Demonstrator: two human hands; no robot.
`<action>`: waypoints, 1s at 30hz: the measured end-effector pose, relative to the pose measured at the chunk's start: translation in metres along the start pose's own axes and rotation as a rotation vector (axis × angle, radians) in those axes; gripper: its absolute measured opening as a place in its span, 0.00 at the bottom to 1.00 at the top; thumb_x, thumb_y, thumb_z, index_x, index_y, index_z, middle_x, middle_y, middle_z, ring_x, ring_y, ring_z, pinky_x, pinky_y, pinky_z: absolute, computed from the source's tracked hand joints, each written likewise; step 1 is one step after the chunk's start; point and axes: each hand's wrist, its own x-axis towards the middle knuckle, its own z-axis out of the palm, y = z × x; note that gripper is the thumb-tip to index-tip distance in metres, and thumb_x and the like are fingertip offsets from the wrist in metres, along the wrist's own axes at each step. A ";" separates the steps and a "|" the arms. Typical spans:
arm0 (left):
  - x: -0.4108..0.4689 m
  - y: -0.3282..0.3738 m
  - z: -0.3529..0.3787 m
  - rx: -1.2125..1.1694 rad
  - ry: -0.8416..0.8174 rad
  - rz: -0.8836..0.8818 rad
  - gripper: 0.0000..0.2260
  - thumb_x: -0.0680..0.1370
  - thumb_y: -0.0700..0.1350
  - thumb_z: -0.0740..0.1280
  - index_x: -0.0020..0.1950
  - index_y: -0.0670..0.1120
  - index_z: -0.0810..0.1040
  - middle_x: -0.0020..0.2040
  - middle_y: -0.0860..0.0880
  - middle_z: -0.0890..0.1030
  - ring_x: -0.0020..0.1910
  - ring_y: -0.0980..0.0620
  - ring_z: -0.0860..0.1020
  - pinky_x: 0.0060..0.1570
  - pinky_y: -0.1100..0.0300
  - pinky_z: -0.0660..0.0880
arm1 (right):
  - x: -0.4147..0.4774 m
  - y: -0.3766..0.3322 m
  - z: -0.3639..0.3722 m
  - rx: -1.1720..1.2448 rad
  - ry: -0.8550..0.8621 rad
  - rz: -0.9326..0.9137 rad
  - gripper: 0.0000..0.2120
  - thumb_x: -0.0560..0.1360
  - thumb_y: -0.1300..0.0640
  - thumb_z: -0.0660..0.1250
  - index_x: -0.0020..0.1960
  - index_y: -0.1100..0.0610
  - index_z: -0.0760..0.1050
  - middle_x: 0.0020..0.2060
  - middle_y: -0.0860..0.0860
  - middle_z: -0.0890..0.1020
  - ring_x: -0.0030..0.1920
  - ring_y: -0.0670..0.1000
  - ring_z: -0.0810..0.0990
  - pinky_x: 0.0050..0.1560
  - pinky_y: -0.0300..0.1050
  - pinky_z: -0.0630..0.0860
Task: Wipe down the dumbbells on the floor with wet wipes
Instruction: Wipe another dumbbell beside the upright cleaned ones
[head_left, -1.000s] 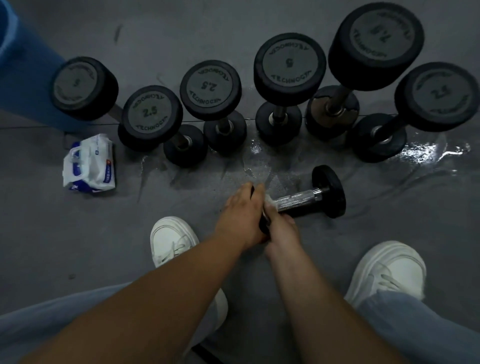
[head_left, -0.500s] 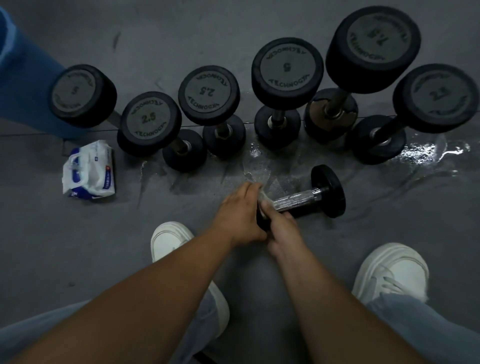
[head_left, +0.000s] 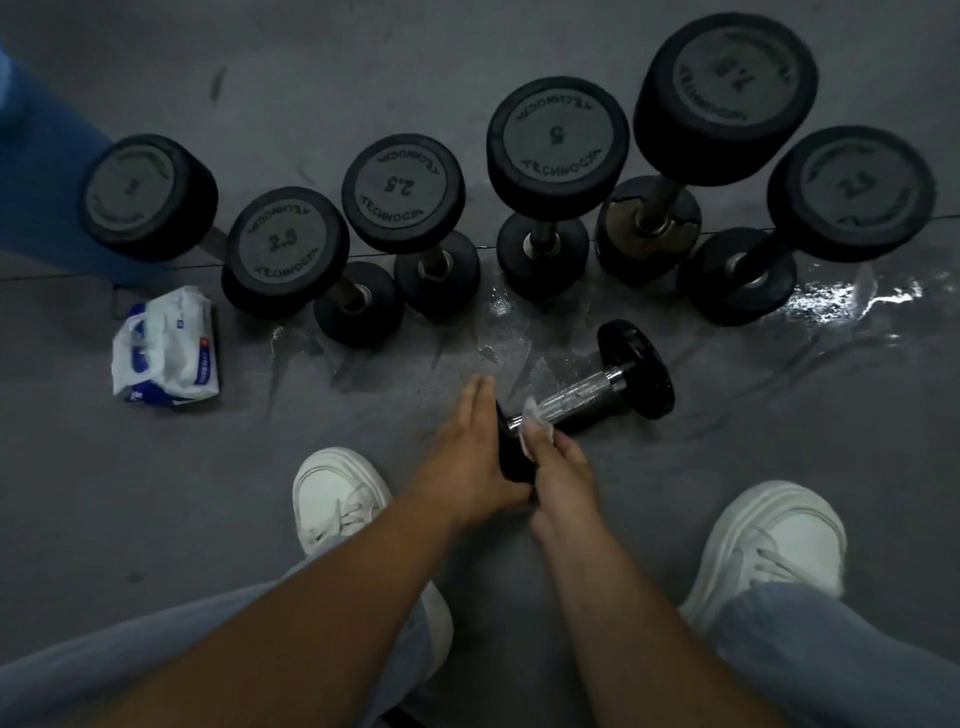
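You are in the middle of the job, working on one piece: the small dumbbell (head_left: 576, 389) lies on its side on the floor (head_left: 779, 441) between your shoes (head_left: 337, 493), just in front of the row of upright dumbbells (head_left: 558, 140). Your left hand (head_left: 467, 452) has its fingers straight and together, pressed flat against the near plate (head_left: 511, 457) to steady it. Your right hand (head_left: 563, 473) pinches a crumpled wet wipe (head_left: 532, 421) against the handle where it meets that plate. By the look of it, the handle and the far plate (head_left: 636, 369) remain to be covered with the wipe, though you cannot tell from here which parts are already clean. The six standing dumbbells show no plain sign either way; wet, shiny streaks on the floor around their bases hint at some work there, but treat most of them as still to do. The small dumbbell has a bright knurled chrome handle and thin glossy black discs; it is round and will likely roll if you let go. The standing ones are thick matte rubber cylinders with grey caps and short metal stems. The floor is dull grey and slick where wet. The pack of wipes (head_left: 166, 348), soft crinkled white-and-blue plastic, sits well apart to your left.
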 end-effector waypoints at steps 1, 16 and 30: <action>-0.001 0.001 0.004 0.035 0.041 -0.003 0.56 0.66 0.57 0.78 0.80 0.45 0.43 0.81 0.47 0.45 0.79 0.48 0.49 0.77 0.51 0.54 | 0.002 -0.003 0.005 -0.011 -0.027 -0.005 0.15 0.72 0.59 0.74 0.56 0.62 0.76 0.49 0.59 0.84 0.49 0.56 0.84 0.50 0.49 0.81; -0.002 0.000 0.014 0.034 0.113 0.005 0.52 0.67 0.57 0.76 0.80 0.45 0.47 0.81 0.47 0.48 0.78 0.47 0.55 0.75 0.53 0.57 | 0.005 -0.005 0.004 -0.097 0.007 0.017 0.18 0.71 0.61 0.74 0.58 0.63 0.75 0.49 0.60 0.84 0.45 0.55 0.84 0.45 0.47 0.82; 0.038 -0.017 -0.026 -0.180 -0.098 -0.077 0.56 0.60 0.49 0.83 0.79 0.50 0.52 0.74 0.47 0.63 0.69 0.50 0.67 0.66 0.64 0.64 | 0.012 -0.019 0.007 -0.183 -0.094 0.118 0.10 0.73 0.70 0.58 0.41 0.59 0.76 0.31 0.55 0.77 0.27 0.47 0.72 0.23 0.36 0.64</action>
